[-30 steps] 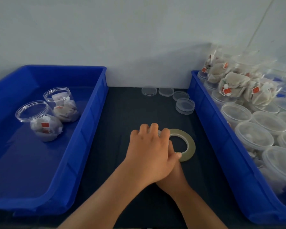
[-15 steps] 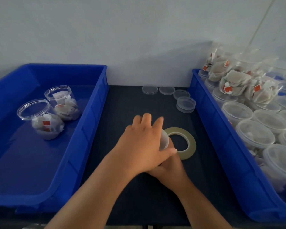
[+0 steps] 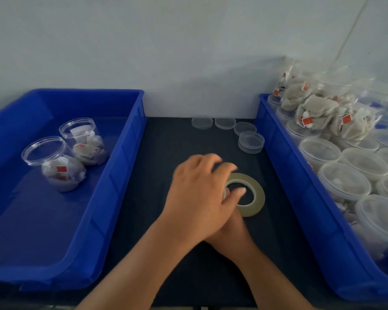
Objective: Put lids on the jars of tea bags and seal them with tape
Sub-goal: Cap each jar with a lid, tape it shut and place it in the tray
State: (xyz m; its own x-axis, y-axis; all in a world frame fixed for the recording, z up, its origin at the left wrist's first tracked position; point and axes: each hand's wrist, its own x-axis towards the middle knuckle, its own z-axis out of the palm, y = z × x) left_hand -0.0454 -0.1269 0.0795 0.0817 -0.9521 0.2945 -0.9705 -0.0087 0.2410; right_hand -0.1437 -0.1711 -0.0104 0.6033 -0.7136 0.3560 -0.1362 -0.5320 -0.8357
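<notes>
Here we are over the dark bench [image 3: 184,139], and both hands are stacked in the middle of it. The left hand [image 3: 199,198] lies on top, palm down. Its fingers [image 3: 211,158] are bent forward and blurred, and its thumb [image 3: 239,191] reaches across the hole of the tape roll [image 3: 259,198]. We catch just a sliver of clear plastic [image 3: 224,194] under that palm. Whether the left hand actually grips it, we cannot tell.

The right hand [image 3: 231,231] is tucked beneath the left one with only its back and wrist showing. Its fingers are hidden, so we can't tell what they hold. The tape roll lies flat on the bench just right of the hands, its near-left edge covered by them.

At the far end of the bench we see loose lids [image 3: 225,123] in a row, with a small stack of lids [image 3: 251,143] at the right end.

In the left bin [image 3: 126,166], two open jars [image 3: 52,164] lean on their sides with tea bags [image 3: 61,173] inside, no lids on them.

The right bin [image 3: 285,166] is crowded with lidded jars [image 3: 345,182]. A clear bag of tea bags [image 3: 318,113] is heaped at its far end.
</notes>
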